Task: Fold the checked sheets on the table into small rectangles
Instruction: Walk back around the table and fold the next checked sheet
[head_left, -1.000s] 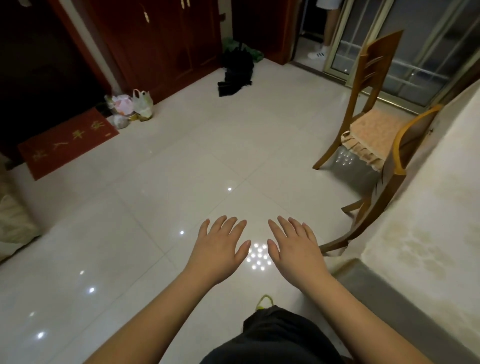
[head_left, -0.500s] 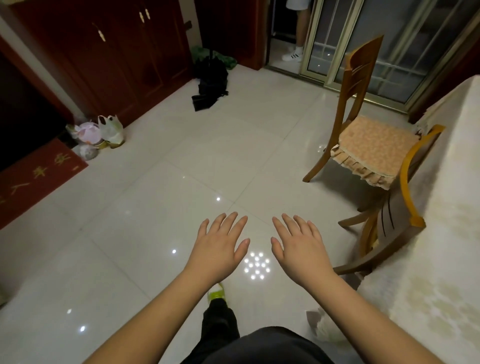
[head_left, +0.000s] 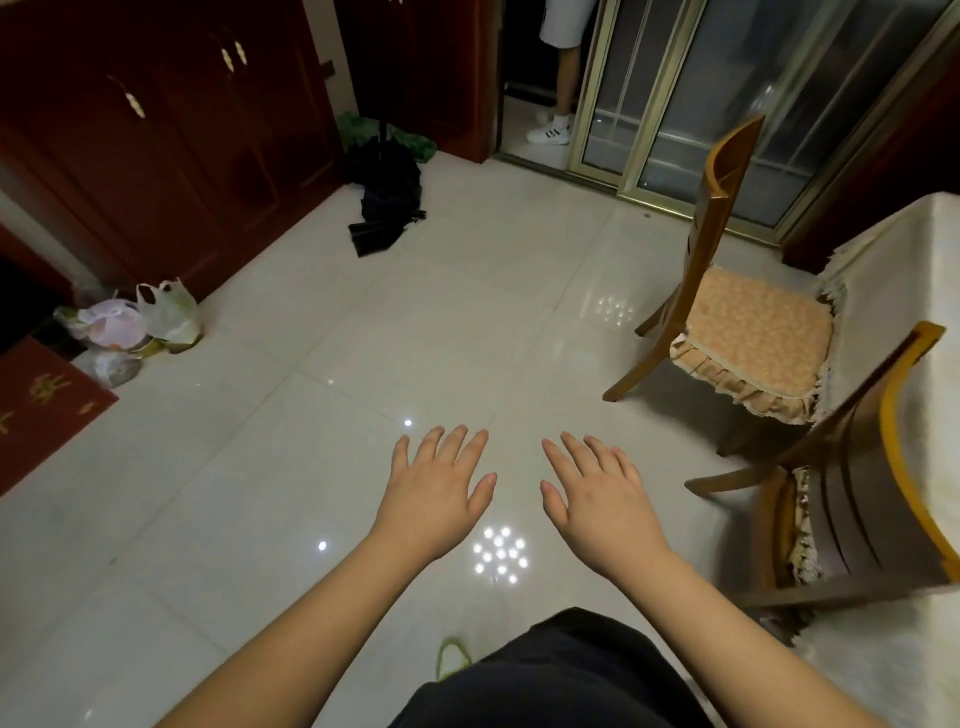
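Note:
My left hand (head_left: 436, 488) and my right hand (head_left: 597, 499) are stretched out side by side, palms down, above the shiny tiled floor. Fingers on both are straight and spread, and neither holds anything. A table (head_left: 898, 280) under a cream cloth runs along the right edge of the view. No checked sheet shows anywhere in this view.
Two wooden chairs stand by the table, one with an orange cushion (head_left: 753, 332), one nearer (head_left: 841, 509). A black umbrella (head_left: 387, 202) lies on the floor by dark red cabinets (head_left: 156, 135). Plastic bags (head_left: 140, 327) and a red mat (head_left: 36, 405) are left. A person's legs (head_left: 561, 78) stand in the doorway.
The view has swung to the right and up, bringing more of the table, chairs and doorway into sight. Both hands stay spread and empty in front of me.

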